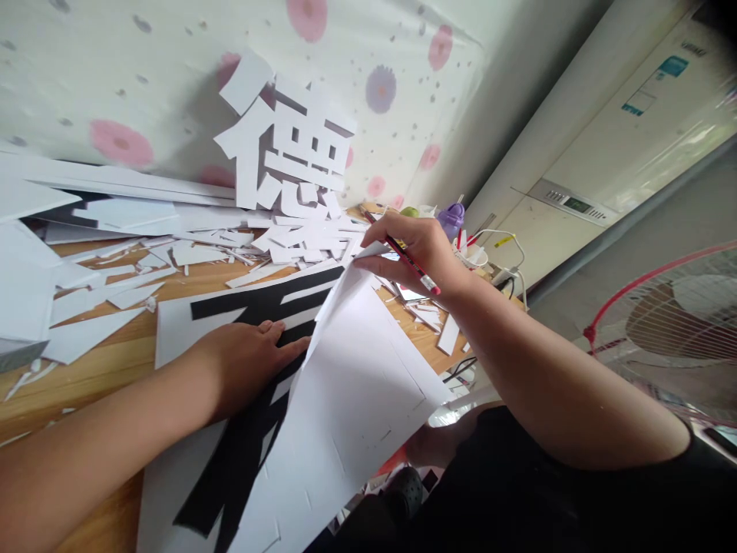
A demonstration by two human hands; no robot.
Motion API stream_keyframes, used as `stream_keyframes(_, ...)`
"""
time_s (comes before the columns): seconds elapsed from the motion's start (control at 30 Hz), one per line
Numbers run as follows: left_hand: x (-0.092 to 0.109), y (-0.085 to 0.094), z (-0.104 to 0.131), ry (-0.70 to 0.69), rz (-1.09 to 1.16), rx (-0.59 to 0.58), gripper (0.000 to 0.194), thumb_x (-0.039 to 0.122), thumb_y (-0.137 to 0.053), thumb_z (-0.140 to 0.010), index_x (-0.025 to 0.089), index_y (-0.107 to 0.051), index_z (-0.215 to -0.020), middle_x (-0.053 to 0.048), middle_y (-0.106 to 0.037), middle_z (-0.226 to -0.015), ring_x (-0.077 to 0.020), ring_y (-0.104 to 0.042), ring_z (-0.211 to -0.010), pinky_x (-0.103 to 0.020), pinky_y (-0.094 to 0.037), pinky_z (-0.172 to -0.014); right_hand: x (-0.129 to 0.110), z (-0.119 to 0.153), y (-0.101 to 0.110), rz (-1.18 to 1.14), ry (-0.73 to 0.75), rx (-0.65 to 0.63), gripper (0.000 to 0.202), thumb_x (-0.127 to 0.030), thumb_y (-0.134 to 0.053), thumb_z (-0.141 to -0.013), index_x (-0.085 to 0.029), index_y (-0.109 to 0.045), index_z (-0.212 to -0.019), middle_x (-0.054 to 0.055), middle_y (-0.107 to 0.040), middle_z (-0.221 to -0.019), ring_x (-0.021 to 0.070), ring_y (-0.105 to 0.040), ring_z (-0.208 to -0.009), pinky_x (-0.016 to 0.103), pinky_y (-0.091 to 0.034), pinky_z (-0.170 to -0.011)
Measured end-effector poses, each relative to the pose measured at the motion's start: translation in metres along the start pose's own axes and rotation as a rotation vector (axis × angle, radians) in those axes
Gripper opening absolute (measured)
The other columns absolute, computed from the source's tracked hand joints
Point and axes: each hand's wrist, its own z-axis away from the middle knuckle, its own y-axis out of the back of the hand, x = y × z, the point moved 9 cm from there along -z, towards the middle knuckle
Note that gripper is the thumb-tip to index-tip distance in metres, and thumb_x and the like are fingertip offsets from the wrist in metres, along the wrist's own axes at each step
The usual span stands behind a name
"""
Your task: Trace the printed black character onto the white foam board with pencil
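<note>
I am looking past paper scraps (115, 296) scattered over the counter's (97, 369) far left part. My left hand (245, 361) is pressing flat, fingers spread, on the printed sheet (184, 322) with black strokes. My right hand (418, 250) is pinching the corner of the white sheet (357, 376), lifting it, while gripping a red pencil (411, 265).

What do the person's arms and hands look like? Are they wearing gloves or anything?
No gloves. Both the left hand and the right hand are bare, with no rings, watch or bracelets showing. The forearms are bare too, with no long sleeves. A black top shows by the right upper arm, so the sleeves are short or absent.
</note>
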Motion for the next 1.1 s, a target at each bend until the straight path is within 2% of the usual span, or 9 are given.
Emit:
stream_keyframes(0.1,0.001,0.001,0.000,0.014,-0.085,-0.117,0.093,-0.006,-0.068,-0.075,0.040,-0.048,-0.154,-0.019,-0.059,-0.153,-0.0376,-0.066,-0.131,-0.045,-0.061,-0.093,0.000,0.025,0.004,-0.085,-0.003,-0.099,0.027,-0.044,-0.073,-0.095,-0.018,-0.065,-0.096,0.003,-0.069,-0.086,0.0148,-0.063,-0.075,0.030,-0.049,-0.070)
stream_keyframes(0.17,0.003,0.004,0.001,0.029,-0.124,-0.130,0.092,-0.009,-0.060,-0.079,0.040,-0.045,-0.155,-0.021,-0.054,-0.157,-0.0370,-0.061,-0.137,-0.047,-0.059,-0.098,0.000,0.049,0.005,-0.090,-0.009,-0.162,0.026,-0.044,-0.070,-0.097,-0.019,-0.067,-0.101,0.006,-0.073,-0.091,0.0176,-0.067,-0.081,0.032,-0.052,-0.075)
stream_keyframes(0.23,0.005,0.004,0.003,0.028,-0.152,-0.129,0.098,-0.015,-0.056,-0.075,0.041,-0.044,-0.155,-0.022,-0.052,-0.158,-0.0362,-0.060,-0.138,-0.047,-0.059,-0.099,0.002,0.075,0.006,-0.052,-0.025,-0.192,0.027,-0.044,-0.068,-0.098,-0.019,-0.068,-0.108,0.009,-0.076,-0.100,0.0212,-0.069,-0.091,0.037,-0.054,-0.084)
stream_keyframes(0.33,0.004,-0.001,0.006,0.032,-0.182,-0.115,0.108,-0.021,-0.053,-0.066,0.042,-0.045,-0.154,-0.021,-0.050,-0.158,-0.0355,-0.059,-0.139,-0.046,-0.059,-0.098,0.006,0.114,-0.006,-0.010,-0.079,-0.289,0.029,-0.041,-0.067,-0.099,-0.020,-0.066,-0.120,0.014,-0.076,-0.123,0.0262,-0.069,-0.109,0.044,-0.054,-0.098)
stream_keyframes(0.5,-0.006,-0.014,0.008,0.025,-0.248,-0.027,0.118,-0.023,-0.053,-0.060,0.048,-0.042,-0.153,-0.020,-0.052,-0.157,-0.0336,-0.063,-0.135,-0.041,-0.062,-0.091,0.013,0.156,-0.037,0.075,-0.114,-0.420,0.028,-0.024,-0.065,-0.095,-0.020,-0.068,-0.123,0.014,-0.073,-0.135,0.0325,-0.062,-0.129,0.050,-0.053,-0.106)
stream_keyframes(0.7,-0.011,-0.023,0.007,0.008,-0.309,0.053,0.122,-0.024,-0.052,-0.058,0.056,-0.040,-0.150,-0.017,-0.058,-0.154,-0.0318,-0.070,-0.126,-0.036,-0.063,-0.085,0.009,0.163,-0.048,0.093,-0.106,-0.405,0.025,-0.018,-0.053,-0.098,-0.017,-0.070,-0.117,0.018,-0.075,-0.128,0.0289,-0.071,-0.117,0.046,-0.058,-0.100)
stream_keyframes(0.77,-0.011,-0.024,0.006,0.005,-0.314,0.083,0.123,-0.024,-0.052,-0.058,0.056,-0.039,-0.150,-0.015,-0.061,-0.152,-0.0315,-0.068,-0.129,-0.036,-0.063,-0.086,0.006,0.162,-0.047,0.072,-0.114,-0.436,0.029,-0.016,-0.056,-0.092,-0.015,-0.070,-0.117,0.019,-0.073,-0.131,0.0309,-0.070,-0.120,0.048,-0.057,-0.103)
stream_keyframes(0.93,-0.012,-0.029,0.007,0.019,-0.354,0.092,0.126,-0.024,-0.053,-0.055,0.059,-0.038,-0.149,-0.012,-0.062,-0.152,-0.0328,-0.072,-0.123,-0.038,-0.065,-0.082,0.006,0.164,-0.042,-0.037,-0.192,-0.503,0.056,-0.011,-0.063,-0.069,-0.013,-0.067,-0.125,0.020,-0.066,-0.143,0.0352,-0.064,-0.132,0.052,-0.053,-0.111)
stream_keyframes(1.1,-0.008,-0.023,0.011,0.020,-0.338,0.129,0.123,-0.022,-0.053,-0.055,0.058,-0.044,-0.148,-0.006,-0.056,-0.159,-0.0336,-0.075,-0.116,-0.037,-0.066,-0.073,0.010,0.168,-0.044,-0.021,-0.204,-0.459,0.047,-0.009,-0.062,-0.075,-0.015,-0.068,-0.121,0.019,-0.067,-0.144,0.0334,-0.062,-0.133,0.053,-0.051,-0.113)
